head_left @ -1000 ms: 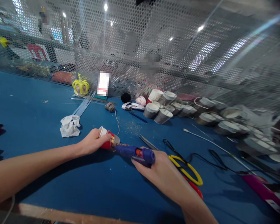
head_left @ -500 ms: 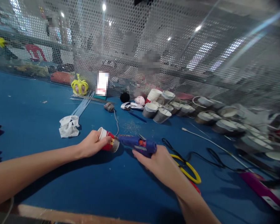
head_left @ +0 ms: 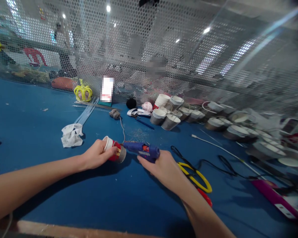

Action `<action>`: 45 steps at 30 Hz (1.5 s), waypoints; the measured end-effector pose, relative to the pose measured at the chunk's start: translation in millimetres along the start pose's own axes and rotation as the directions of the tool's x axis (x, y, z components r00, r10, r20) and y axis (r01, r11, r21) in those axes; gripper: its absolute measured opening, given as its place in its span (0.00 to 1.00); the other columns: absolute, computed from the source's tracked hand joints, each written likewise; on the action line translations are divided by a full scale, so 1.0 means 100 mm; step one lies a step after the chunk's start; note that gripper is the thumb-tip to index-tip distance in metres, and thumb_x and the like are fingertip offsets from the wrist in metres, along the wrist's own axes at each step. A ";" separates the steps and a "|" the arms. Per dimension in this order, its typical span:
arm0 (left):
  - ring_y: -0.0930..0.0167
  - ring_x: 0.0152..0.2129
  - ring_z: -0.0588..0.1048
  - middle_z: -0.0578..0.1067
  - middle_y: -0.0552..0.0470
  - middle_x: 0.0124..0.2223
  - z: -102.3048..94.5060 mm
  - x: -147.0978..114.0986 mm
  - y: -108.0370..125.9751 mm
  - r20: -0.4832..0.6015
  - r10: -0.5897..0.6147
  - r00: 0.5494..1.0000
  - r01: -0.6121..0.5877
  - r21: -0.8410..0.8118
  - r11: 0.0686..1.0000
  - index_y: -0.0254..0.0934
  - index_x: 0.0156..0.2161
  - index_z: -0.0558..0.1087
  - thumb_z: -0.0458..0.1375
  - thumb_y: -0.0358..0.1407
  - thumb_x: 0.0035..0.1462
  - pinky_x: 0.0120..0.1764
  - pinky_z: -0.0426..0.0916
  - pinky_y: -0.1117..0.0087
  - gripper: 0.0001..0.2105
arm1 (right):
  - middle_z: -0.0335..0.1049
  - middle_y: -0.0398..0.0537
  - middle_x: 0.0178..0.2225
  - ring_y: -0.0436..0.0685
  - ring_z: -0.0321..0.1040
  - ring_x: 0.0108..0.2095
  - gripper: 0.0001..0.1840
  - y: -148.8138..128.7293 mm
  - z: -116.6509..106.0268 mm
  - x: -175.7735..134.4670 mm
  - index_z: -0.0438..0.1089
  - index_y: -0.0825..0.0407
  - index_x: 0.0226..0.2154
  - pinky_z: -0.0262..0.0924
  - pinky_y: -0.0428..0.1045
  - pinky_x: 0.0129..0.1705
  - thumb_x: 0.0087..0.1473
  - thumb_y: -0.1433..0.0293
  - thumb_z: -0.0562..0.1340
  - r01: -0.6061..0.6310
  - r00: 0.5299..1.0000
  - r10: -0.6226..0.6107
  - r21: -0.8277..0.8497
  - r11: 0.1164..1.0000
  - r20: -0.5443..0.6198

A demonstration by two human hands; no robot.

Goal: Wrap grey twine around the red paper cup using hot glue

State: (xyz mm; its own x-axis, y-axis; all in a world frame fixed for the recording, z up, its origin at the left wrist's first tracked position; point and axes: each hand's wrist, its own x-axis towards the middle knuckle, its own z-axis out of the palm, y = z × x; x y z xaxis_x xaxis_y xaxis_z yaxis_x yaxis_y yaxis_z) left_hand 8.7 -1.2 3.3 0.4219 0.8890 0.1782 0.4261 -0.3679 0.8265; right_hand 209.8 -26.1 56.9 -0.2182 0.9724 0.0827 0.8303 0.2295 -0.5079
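Observation:
My left hand (head_left: 97,154) is closed round a paper cup (head_left: 108,144), red and white with grey yarn wound round its lower end. The cup lies tilted on its side, its white rim facing left. In my right hand (head_left: 161,167) is a blue glue gun (head_left: 141,149), fingers wrapped round its handle. The gun's nozzle points left and is at the yarn-covered part of the cup; whether it touches I cannot tell. A strand of grey yarn runs from the cup up to a small yarn ball (head_left: 114,114) on the blue table (head_left: 109,201).
Several yarn-wrapped cups (head_left: 171,122) stand at the back right. Yellow-handled scissors (head_left: 198,180) and a black cord lie beside my right forearm. A purple power strip (head_left: 275,198) is far right. Crumpled white paper (head_left: 72,135) lies left; a perforated metal screen (head_left: 129,43) stands behind.
My right hand has brought the glue gun slightly left, closer against the cup. My left hand keeps its hold on the cup. The whole view has shifted a little.

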 end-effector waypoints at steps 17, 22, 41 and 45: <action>0.79 0.16 0.54 0.55 0.59 0.18 0.00 0.06 -0.09 -0.059 -0.165 0.984 0.149 -0.222 0.964 0.31 0.20 0.62 0.47 0.43 0.50 0.18 0.49 0.77 0.16 | 0.70 0.49 0.27 0.54 0.66 0.26 0.15 0.29 -0.24 0.32 0.66 0.56 0.29 0.58 0.47 0.27 0.44 0.60 0.57 -0.088 0.972 0.113 0.124 0.988 -0.205; 0.79 0.16 0.54 0.57 0.58 0.18 0.02 0.05 -0.08 -0.046 -0.146 0.988 0.129 -0.260 0.957 0.31 0.21 0.63 0.47 0.43 0.50 0.19 0.50 0.77 0.16 | 0.69 0.50 0.20 0.48 0.63 0.17 0.17 0.60 -0.21 0.68 0.63 0.56 0.22 0.56 0.43 0.19 0.50 0.61 0.50 -0.266 0.951 0.279 0.104 0.958 -0.132; 0.79 0.17 0.54 0.56 0.59 0.18 0.01 -0.04 0.03 -0.029 0.133 0.991 -0.133 0.003 0.991 0.32 0.20 0.61 0.45 0.38 0.54 0.21 0.52 0.78 0.15 | 0.71 0.52 0.31 0.56 0.66 0.34 0.25 0.16 0.04 0.74 0.72 0.55 0.28 0.55 0.47 0.36 0.53 0.57 0.46 -0.124 0.988 0.130 -0.078 0.989 0.078; 0.77 0.18 0.57 0.61 0.57 0.18 0.00 -0.08 0.12 0.015 0.389 0.921 -0.387 0.147 0.910 0.33 0.20 0.62 0.45 0.32 0.53 0.25 0.55 0.76 0.12 | 0.72 0.47 0.30 0.52 0.66 0.33 0.32 -0.13 0.15 0.53 0.73 0.53 0.28 0.56 0.45 0.37 0.51 0.51 0.42 -0.013 0.955 -0.036 0.163 0.987 0.296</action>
State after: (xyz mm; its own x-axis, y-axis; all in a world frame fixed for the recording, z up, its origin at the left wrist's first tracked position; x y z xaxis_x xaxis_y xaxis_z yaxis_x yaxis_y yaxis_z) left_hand 10.3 -12.7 12.5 0.5666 0.6716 0.4774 0.3421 -0.7188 0.6052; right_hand 180.4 21.9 55.1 -0.3901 0.9075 -0.1560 0.7385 0.2071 -0.6417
